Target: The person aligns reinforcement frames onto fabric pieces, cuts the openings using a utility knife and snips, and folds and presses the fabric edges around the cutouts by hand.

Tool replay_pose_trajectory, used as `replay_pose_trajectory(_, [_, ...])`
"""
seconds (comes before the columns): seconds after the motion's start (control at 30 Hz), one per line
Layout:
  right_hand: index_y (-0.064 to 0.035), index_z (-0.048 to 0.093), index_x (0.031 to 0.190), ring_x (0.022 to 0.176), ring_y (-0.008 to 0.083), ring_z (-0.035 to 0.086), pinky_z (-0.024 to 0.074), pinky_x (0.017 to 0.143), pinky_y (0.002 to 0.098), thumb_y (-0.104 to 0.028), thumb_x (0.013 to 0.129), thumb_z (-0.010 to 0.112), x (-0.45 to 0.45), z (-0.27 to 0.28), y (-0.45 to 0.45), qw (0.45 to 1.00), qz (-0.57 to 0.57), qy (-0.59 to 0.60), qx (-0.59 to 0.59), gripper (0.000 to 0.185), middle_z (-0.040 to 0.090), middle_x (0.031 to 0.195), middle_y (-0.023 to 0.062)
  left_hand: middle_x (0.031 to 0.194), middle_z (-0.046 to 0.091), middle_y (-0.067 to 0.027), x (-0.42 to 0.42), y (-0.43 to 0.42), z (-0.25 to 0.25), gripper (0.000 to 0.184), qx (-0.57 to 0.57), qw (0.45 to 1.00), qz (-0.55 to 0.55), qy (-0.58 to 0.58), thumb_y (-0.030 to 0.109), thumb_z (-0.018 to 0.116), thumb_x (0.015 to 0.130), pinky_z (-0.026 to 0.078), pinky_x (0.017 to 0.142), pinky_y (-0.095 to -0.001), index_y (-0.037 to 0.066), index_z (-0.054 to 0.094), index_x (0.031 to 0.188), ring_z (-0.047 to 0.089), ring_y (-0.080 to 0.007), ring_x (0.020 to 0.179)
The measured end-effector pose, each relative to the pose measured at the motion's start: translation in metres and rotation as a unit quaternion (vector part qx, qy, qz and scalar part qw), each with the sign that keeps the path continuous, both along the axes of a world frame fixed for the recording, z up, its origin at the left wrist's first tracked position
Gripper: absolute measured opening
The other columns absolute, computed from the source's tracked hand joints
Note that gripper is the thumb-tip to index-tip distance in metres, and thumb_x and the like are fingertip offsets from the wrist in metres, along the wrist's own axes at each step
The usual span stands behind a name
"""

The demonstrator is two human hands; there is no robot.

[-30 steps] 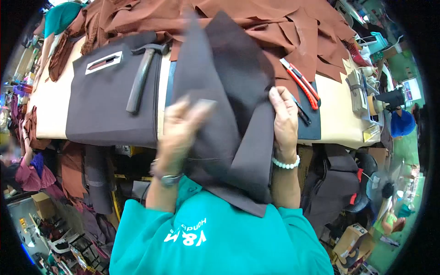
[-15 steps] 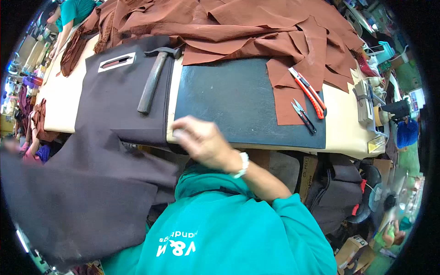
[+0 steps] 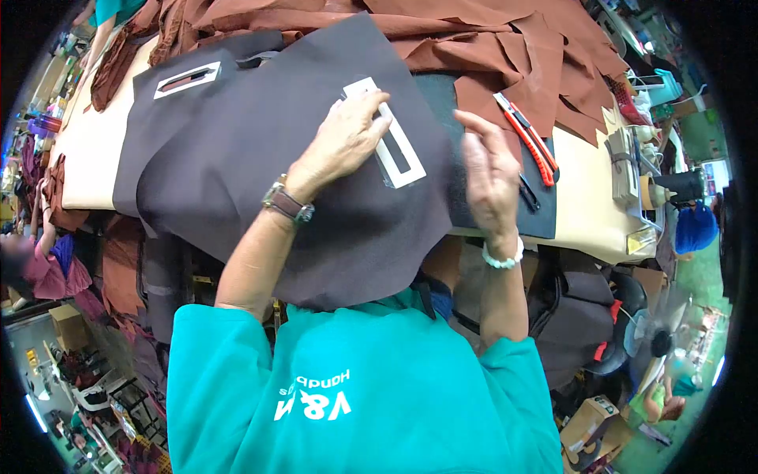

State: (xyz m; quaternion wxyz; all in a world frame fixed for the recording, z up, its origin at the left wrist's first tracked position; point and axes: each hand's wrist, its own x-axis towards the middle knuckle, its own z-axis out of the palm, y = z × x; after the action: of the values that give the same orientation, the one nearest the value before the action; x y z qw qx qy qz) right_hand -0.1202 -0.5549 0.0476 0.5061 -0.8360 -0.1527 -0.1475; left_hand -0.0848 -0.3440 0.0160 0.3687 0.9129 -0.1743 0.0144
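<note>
A dark brown sheet of material (image 3: 260,158) lies across the table and hangs over its front edge. Fixed on it is a white rectangular frame (image 3: 403,162) with a long slot. My left hand (image 3: 343,138), wearing a watch, rests over the frame's upper part, fingers apart. To the right of the sheet, my right hand (image 3: 491,174) is raised over the black mat (image 3: 541,225), fingers spread and holding nothing. Under the near sheet lies another dark sheet (image 3: 130,170) with a similar white frame (image 3: 187,80). Only part of the hammer (image 3: 257,58) peeks out; the rest is covered.
Reddish-brown material (image 3: 482,39) is heaped along the back. A red box cutter (image 3: 529,141) and partly hidden thread snips (image 3: 530,195) lie right of my right hand. A rack (image 3: 628,174) stands at the table's right end. Other people are at the far left and lower right.
The dark sheet has swung up from the lower left onto the table, covering most of the hammer and mat. My left hand has come into view; my right hand has moved right.
</note>
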Motion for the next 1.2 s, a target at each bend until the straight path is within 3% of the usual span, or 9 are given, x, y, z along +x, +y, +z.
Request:
replay_pose_trajectory(0.07, [-0.0022,0.058,0.104,0.081,0.0289,0.061,0.0468,0.074,0.0386,-0.025,0.088,0.053,0.014,-0.004,0.019,0.983,0.103,-0.137,-0.063,0.029,0.063,0.090,0.0168,0.133,0.042,-0.0183,-0.005,0.009,-0.013,0.048,0.047,0.995,-0.001,-0.089,0.034,0.049,0.089,0.029,0.105,-0.0373,0.002,0.046,0.125,0.033,-0.0311,0.129])
replay_pose_trajectory(0.17, [-0.0068,0.057,0.097,0.071,0.0360,0.059,0.0463,0.063,0.0436,-0.037,0.085,0.056,0.011,0.002,0.031,0.946,0.299,-0.005,-0.124,0.033,0.061,0.072,0.0170,0.137,0.039,-0.0181,-0.012,0.015,-0.022,0.058,0.150,0.978,0.032,-0.143,0.036,0.052,0.087,0.025,0.107,-0.0441,0.002,0.038,0.133,0.030,-0.0336,0.130])
replay_pose_trajectory(0.27, [-0.0062,0.058,0.088,0.063,0.0366,0.058,0.0446,0.057,0.0424,-0.039,0.085,0.055,-0.006,-0.002,0.007,0.921,0.349,0.062,-0.163,0.034,0.058,0.063,0.0183,0.141,0.034,-0.0180,-0.019,0.012,-0.021,0.066,0.199,0.970,0.054,-0.130,0.044,0.052,0.086,0.019,0.108,-0.0469,0.001,0.036,0.135,0.027,-0.0343,0.132])
replay_pose_trajectory(0.5, [0.0009,0.057,0.081,0.049,0.0123,0.052,0.0398,0.048,0.0248,-0.018,0.082,0.063,-0.055,0.010,-0.077,0.960,0.071,0.201,-0.182,0.020,0.055,0.058,0.0074,0.143,0.028,-0.0211,-0.041,-0.007,-0.011,0.100,0.202,0.971,0.076,-0.102,0.063,0.063,0.069,0.016,0.109,-0.0495,-0.004,0.030,0.136,0.021,-0.0346,0.135])
replay_pose_trajectory(0.63, [0.0006,0.059,0.081,0.042,0.0106,0.048,0.0374,0.043,0.0254,-0.015,0.082,0.064,-0.046,-0.001,-0.083,0.980,-0.143,0.069,-0.124,0.016,0.053,0.052,0.0070,0.143,0.027,-0.0202,-0.042,-0.028,-0.012,0.101,0.181,0.974,0.094,-0.099,0.061,0.066,0.068,0.017,0.108,-0.0518,-0.003,0.029,0.137,0.022,-0.0349,0.134])
replay_pose_trajectory(0.73, [0.0000,0.060,0.084,0.069,0.0246,0.059,0.0458,0.065,0.0354,-0.014,0.081,0.063,-0.022,-0.001,-0.090,0.929,-0.239,-0.075,-0.272,0.015,0.061,0.079,0.0120,0.141,0.030,-0.0199,-0.042,-0.031,-0.014,0.102,0.148,0.974,0.115,-0.130,0.060,0.069,0.065,0.018,0.107,-0.0520,-0.001,0.030,0.136,0.024,-0.0344,0.134])
replay_pose_trajectory(0.83, [-0.0006,0.060,0.092,0.087,0.0316,0.057,0.0440,0.078,0.0407,-0.019,0.082,0.063,0.005,-0.005,-0.098,0.914,-0.251,-0.062,-0.313,0.021,0.061,0.093,0.0141,0.134,0.039,-0.0194,-0.045,-0.031,-0.011,0.102,0.158,0.967,0.144,-0.142,0.061,0.071,0.061,0.020,0.105,-0.0549,0.000,0.033,0.134,0.031,-0.0341,0.130])
replay_pose_trajectory(1.07, [-0.0015,0.061,0.107,0.089,0.0329,0.058,0.0449,0.080,0.0411,-0.026,0.079,0.064,0.039,-0.021,-0.114,0.911,-0.217,0.001,-0.350,0.037,0.060,0.100,0.0157,0.133,0.042,-0.0198,-0.052,-0.024,-0.012,0.093,0.150,0.973,0.126,-0.123,0.054,0.069,0.066,0.021,0.102,-0.0610,-0.005,0.037,0.130,0.034,-0.0326,0.128])
replay_pose_trajectory(1.2, [-0.0005,0.062,0.105,0.081,0.0264,0.059,0.0464,0.073,0.0357,-0.011,0.076,0.067,0.025,-0.002,-0.096,0.948,-0.202,0.010,-0.246,0.032,0.058,0.091,0.0134,0.134,0.042,-0.0187,-0.054,-0.020,-0.012,0.090,0.139,0.976,0.126,-0.110,0.055,0.069,0.067,0.019,0.105,-0.0580,-0.003,0.040,0.130,0.032,-0.0311,0.131])
